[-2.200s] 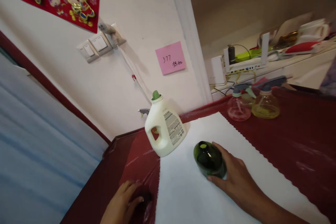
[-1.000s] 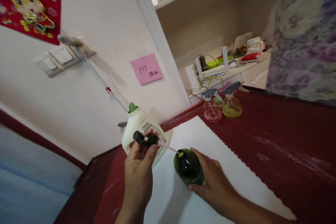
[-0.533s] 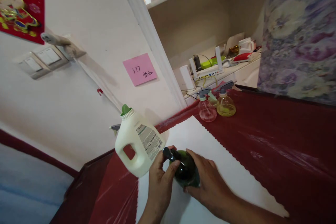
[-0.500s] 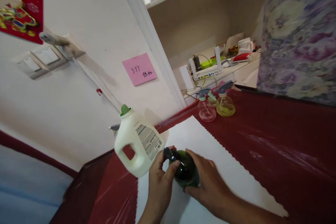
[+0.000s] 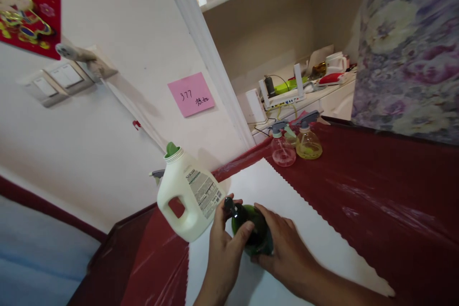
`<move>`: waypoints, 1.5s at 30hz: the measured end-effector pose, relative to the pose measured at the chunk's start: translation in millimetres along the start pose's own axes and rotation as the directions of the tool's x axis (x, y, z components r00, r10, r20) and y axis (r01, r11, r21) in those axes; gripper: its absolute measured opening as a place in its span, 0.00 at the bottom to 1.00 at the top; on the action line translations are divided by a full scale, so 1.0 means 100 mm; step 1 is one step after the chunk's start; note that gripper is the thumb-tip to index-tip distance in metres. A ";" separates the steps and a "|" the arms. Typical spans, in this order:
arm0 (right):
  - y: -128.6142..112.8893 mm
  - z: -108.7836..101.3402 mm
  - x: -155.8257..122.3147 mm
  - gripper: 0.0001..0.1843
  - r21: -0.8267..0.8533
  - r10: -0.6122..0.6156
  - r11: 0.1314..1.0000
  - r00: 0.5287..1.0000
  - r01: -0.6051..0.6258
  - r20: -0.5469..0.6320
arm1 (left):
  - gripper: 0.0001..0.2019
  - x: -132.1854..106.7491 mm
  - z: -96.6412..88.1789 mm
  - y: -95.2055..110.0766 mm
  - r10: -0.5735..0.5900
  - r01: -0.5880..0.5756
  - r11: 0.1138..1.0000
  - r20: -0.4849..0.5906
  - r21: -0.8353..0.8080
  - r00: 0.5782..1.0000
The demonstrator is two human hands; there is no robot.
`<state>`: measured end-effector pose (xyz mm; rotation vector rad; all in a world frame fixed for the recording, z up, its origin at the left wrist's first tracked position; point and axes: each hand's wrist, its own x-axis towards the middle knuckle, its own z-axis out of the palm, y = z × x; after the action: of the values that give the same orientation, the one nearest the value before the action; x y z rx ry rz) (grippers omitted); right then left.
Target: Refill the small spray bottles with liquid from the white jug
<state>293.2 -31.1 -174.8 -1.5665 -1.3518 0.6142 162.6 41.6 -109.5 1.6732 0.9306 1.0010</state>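
Hands meet at the bottom middle of the view, both around one round dark green glass-like spray bottle (image 5: 255,234) that stands on the white sheet with a zigzag edge (image 5: 287,201), which lies over the dark red glossy tabletop (image 5: 376,191). The right hand (image 5: 285,253) comes in from the lower right with the forearm low over the sheet; its palm and fingers wrap the right side of the bottle's body, so its grip is clamped on the bottle. The left hand (image 5: 225,251) rises from the bottom edge with the wrist bent upward; its thumb and fingers are pinched on the black spray head (image 5: 231,208) at the bottle's neck. The head sits tilted on the mouth of the bottle, and I cannot tell if it is fully seated. Just beside the left hand, to the left, a white plastic detergent jug with a green cap (image 5: 188,196) stands tilted in the view. Well apart, near the wall, stand a pink clear spray bottle (image 5: 283,150) and a yellow clear spray bottle (image 5: 308,143), touching or nearly so.
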 end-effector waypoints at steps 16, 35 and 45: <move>-0.02 -0.01 0.00 0.51 -0.013 0.016 1.000 1.000 -0.016 -0.004 | 0.27 0.02 -0.06 0.01 -0.028 0.024 0.999 0.090 0.041 0.996; -0.02 0.00 -0.01 0.50 0.014 -0.011 1.000 0.999 0.012 -0.035 | 0.21 0.02 -0.06 -0.03 0.035 -0.039 0.997 0.059 0.065 0.998; -0.03 -0.02 -0.01 0.51 0.000 0.022 1.000 1.000 -0.022 0.000 | 0.18 0.10 0.07 0.00 0.045 -0.048 0.998 -0.063 -0.036 0.997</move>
<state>292.8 -32.8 -171.3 -1.5832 -1.3359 0.6280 173.1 47.7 -109.3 1.6472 0.9119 1.1008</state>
